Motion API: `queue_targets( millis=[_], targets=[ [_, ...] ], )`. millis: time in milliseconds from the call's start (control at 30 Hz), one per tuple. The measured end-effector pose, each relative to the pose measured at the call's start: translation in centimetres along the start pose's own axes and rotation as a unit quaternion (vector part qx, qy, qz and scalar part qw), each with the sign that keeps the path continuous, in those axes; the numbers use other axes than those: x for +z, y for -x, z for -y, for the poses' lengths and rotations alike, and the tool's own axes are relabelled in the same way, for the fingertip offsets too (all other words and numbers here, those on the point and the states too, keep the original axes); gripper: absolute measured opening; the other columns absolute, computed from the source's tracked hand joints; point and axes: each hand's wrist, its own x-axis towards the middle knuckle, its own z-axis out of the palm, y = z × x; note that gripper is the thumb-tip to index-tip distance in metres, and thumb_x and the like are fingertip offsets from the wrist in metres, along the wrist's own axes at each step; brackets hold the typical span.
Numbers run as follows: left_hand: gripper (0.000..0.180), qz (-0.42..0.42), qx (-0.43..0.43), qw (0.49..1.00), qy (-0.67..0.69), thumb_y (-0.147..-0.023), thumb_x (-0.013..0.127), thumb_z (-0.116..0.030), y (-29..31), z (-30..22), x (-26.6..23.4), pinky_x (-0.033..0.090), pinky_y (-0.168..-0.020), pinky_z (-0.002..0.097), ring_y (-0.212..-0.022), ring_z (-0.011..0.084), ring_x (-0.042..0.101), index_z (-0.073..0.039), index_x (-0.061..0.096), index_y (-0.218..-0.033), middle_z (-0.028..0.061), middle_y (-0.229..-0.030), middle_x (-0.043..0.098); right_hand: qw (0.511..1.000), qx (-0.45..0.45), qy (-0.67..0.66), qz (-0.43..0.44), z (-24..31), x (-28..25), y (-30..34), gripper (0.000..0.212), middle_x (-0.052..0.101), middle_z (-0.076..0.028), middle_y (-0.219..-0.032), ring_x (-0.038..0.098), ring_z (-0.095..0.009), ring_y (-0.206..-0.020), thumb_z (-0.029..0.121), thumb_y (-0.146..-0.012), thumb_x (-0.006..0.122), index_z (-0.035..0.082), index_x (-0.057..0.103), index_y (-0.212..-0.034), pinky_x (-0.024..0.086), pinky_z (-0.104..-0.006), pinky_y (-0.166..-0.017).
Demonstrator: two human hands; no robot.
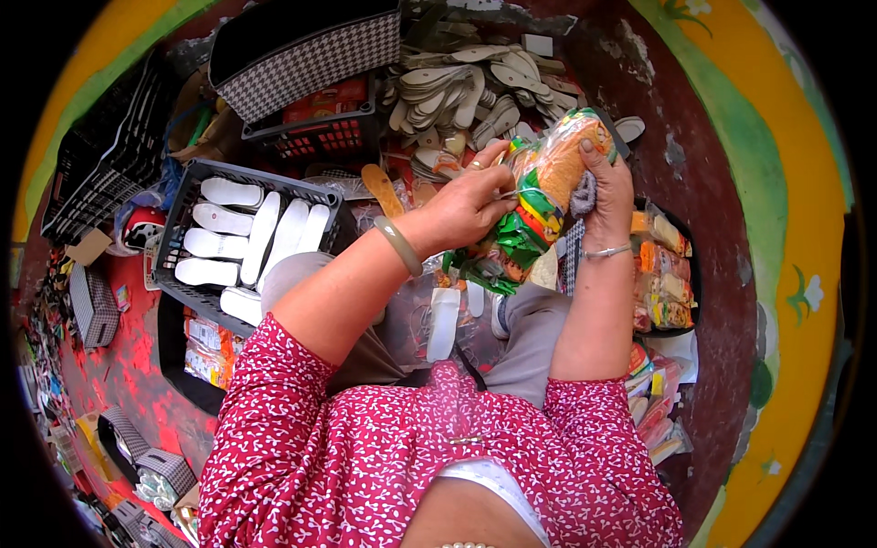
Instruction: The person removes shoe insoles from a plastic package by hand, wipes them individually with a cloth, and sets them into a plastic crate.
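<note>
A plastic packet (539, 187), partly clear with green, yellow and red printing, is held up in front of me. Something tan shows through its clear upper part; I cannot tell what. My right hand (607, 187) grips the packet's right side, thumb near the top. A small grey fuzzy piece (583, 195) sits between that palm and the packet. With curled fingers, my left hand (477, 194) takes hold of the packet's left side. Below, a white insole (444, 324) lies between my knees, while an orange insole (379, 187) lies beyond my left wrist.
White insoles fill a dark plastic crate (169, 239) at the left. More insoles (457, 91) are heaped at the far side, beside a houndstooth box (311, 68) over another crate (356, 132). Wrapped packages (665, 274) stand in a black container at the right, near the wall (786, 301).
</note>
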Motion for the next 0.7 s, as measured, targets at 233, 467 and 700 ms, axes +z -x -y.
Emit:
queue_targets(
  millis=[233, 467, 700],
  targets=[
    [0.016, -0.048, -0.079, 0.983, 0.159, -0.077, 0.067, -0.008, -0.1, 0.1, -0.6, 0.036, -0.094, 0.0309, -0.123, 0.0161, 0.037, -0.005, 0.052, -0.076, 0.0129, -0.139, 0.030, 0.999, 0.023, 0.021, -0.015, -2.1, 1.6, -0.4, 0.032, 0.064, -0.010, -0.092, 0.063, -0.016, -0.078, 0.013, -0.079, 0.072, -0.004, 0.058, -0.102, 0.051, -0.0287, -0.072],
    [0.019, -0.078, -0.008, 0.988, 0.135, -0.075, 0.069, -0.007, 0.0, 0.5, 0.2, 0.033, -0.099, 0.0354, -0.125, 0.0211, 0.037, -0.004, 0.050, -0.070, 0.0151, -0.135, 0.036, 0.995, 0.006, 0.088, -0.035, -3.2, 1.0, -1.0, 0.029, 0.065, -0.010, -0.089, 0.063, -0.016, -0.074, 0.011, -0.078, 0.071, -0.005, 0.059, -0.099, 0.051, -0.0277, -0.067],
    [0.014, -0.042, 0.161, 0.976, -0.140, -0.076, 0.065, -0.011, -0.6, -0.3, -0.4, 0.024, -0.107, 0.0471, -0.124, 0.0409, 0.038, -0.002, 0.055, -0.073, 0.0227, -0.121, 0.047, 0.991, 0.095, 0.011, -0.093, -2.9, 0.3, -0.9, 0.026, 0.066, -0.012, -0.088, 0.065, -0.019, -0.072, 0.009, -0.077, 0.070, -0.005, 0.060, -0.096, 0.052, -0.0301, -0.066]
  ],
)
